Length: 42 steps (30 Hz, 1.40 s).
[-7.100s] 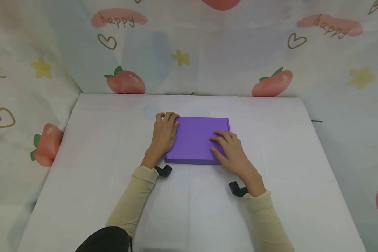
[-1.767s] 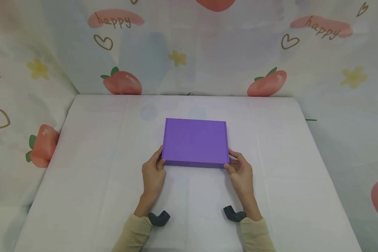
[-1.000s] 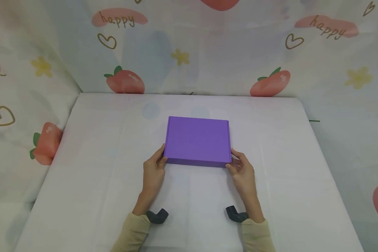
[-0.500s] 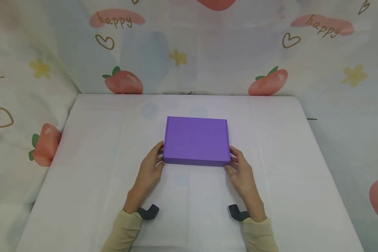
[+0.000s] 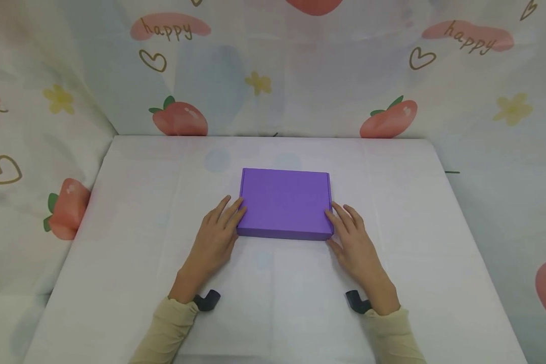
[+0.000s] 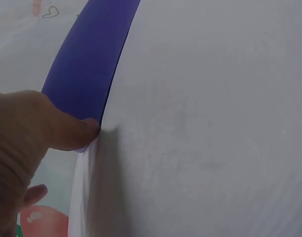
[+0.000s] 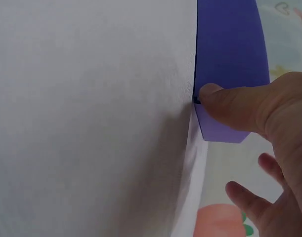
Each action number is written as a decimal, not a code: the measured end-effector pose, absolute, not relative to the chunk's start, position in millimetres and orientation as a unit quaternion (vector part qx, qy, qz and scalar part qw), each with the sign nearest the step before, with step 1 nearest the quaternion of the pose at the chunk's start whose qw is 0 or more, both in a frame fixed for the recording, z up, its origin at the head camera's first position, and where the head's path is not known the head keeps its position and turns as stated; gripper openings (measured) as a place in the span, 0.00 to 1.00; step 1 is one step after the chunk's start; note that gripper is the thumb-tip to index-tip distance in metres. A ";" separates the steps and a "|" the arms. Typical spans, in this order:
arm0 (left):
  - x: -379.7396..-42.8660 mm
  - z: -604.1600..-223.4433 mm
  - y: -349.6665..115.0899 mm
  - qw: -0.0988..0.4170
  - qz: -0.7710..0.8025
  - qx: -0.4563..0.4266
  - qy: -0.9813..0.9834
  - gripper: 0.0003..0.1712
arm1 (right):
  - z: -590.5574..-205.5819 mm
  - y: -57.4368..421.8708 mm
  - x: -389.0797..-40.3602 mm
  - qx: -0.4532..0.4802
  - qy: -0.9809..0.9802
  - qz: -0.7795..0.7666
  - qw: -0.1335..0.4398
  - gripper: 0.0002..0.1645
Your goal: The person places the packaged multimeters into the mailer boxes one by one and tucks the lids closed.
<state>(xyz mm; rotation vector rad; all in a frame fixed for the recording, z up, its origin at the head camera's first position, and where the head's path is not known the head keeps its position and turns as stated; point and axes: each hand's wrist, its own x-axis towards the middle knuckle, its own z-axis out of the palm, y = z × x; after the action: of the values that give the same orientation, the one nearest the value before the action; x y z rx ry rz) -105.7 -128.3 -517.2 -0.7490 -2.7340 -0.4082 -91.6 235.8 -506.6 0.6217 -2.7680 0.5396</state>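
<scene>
A flat purple cardboard box point(image 5: 285, 203) lies closed on the white-covered table. My left hand point(image 5: 213, 241) is at its left side, fingers fairly straight and spread, with two fingertips over the left edge of the lid. In the left wrist view the left thumb point(image 6: 71, 131) touches the front face of the box point(image 6: 91, 59) near its corner. At the right side, my right hand point(image 5: 357, 247) has its fingers extended, the index fingertip on the lid's edge. The right thumb point(image 7: 235, 103) rests on the front face beside the other near corner.
The white tabletop point(image 5: 273, 303) stretches around the box on all sides. A printed cloth backdrop point(image 5: 309, 71) with fruit, hearts and "happy" lettering rises behind and beside the table. Dark curved wrist mounts point(image 5: 208, 300) stick inward from both sleeves.
Earlier the left hand was at the far left corner and the right over the lid. Both then held the near corners; now their fingers have loosened and straightened, wrists shifting outward. The box stays put lately.
</scene>
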 end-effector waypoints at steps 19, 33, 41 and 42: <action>-118.8 -508.4 -136.1 0.138 -0.166 -0.350 -0.912 0.37 | -499.2 244.0 -96.0 0.295 -0.936 0.144 0.131 0.45; -126.4 -510.2 -133.2 0.161 -0.193 -0.339 -0.907 0.32 | -496.6 237.1 -100.1 0.271 -0.945 0.128 0.134 0.42; -124.7 -505.6 -129.4 0.144 -0.165 -0.339 -0.915 0.31 | -493.7 237.7 -101.8 0.271 -0.950 0.108 0.115 0.43; -124.8 -505.3 -129.6 0.142 -0.165 -0.339 -0.915 0.32 | -493.4 237.6 -102.2 0.272 -0.950 0.106 0.114 0.43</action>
<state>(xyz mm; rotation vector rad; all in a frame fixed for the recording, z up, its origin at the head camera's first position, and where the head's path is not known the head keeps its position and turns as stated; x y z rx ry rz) -124.8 -129.6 -505.3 -0.9791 -2.6419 -0.4754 -102.2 237.6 -493.4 0.7982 -2.7848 0.3105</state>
